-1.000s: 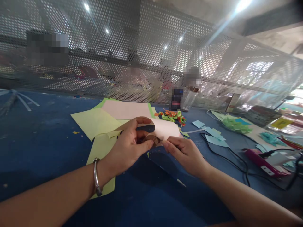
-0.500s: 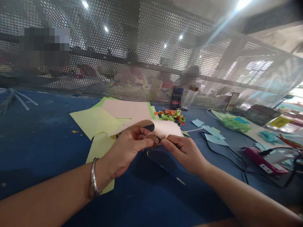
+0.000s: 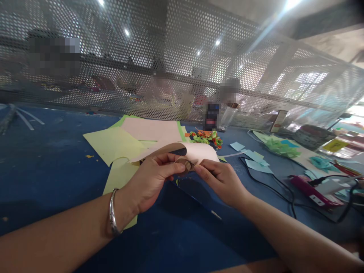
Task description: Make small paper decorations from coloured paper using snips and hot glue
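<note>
A curled sheet of pale pink paper (image 3: 201, 151) is held up between my two hands, bowed upward, its shaded underside showing dark. My left hand (image 3: 155, 176), with a silver bangle at the wrist, is closed, thumb and fingers pinching the sheet's near edge. My right hand (image 3: 220, 178) pinches the same edge a little to the right, fingers bent. Between the thumbs the edge bulges into a small brownish rounded curl (image 3: 187, 165), its exact shape unclear. Under and behind lie yellow sheets (image 3: 113, 146) and a pink sheet (image 3: 153, 129) with green borders.
Orange and green paper curls (image 3: 206, 139) lie behind the hands. To the right are light blue paper pieces (image 3: 257, 161), a black cable (image 3: 280, 189) and a magenta power strip (image 3: 315, 191). A thin white-tipped stick (image 3: 216, 215) lies in front. A perforated metal screen (image 3: 136, 83) stands behind.
The small brownish curl between the thumbs has turned and shows more. Both hands keep their pinch on the paper with only slight finger movement; the view has shifted a little.
</note>
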A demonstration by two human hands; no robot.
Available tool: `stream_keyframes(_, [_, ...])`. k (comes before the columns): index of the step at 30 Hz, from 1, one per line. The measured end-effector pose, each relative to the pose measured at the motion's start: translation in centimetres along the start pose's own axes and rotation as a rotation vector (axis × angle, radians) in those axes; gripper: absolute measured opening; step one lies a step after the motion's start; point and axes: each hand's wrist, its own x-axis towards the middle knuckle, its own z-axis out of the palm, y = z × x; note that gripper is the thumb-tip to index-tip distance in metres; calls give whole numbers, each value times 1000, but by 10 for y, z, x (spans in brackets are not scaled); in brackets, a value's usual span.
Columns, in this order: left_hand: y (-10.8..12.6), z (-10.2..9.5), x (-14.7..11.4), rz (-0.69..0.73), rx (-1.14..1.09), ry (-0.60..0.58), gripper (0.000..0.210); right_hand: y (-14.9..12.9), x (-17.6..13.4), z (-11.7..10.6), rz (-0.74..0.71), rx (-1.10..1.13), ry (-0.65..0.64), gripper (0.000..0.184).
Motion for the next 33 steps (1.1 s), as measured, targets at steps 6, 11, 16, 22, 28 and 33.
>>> stream_keyframes(6, [0,0,-1,4,-24,-11,9,-1,-1,-1,-18,-51,16,42])
stream_keyframes(11, [0,1,-1,-15,-65,-17,10,-1,-1,0,-28,-72,29,42])
stream_keyframes(16, [-1,1,-2,-15,-47,-38,9,-1,-2,0,-41,-89,31,41])
stream_keyframes(22, [-1,2,-3,-42,-95,16,10,-1,-2,-1,-58,-88,55,41])
stream_keyframes(28, [-3,4,-3,-21,-77,43,10,0,-1,1,-56,-81,53,39])
stream_keyframes(33, [-2,5,-3,-29,-59,37,10,-1,-1,0,-68,-67,38,39])
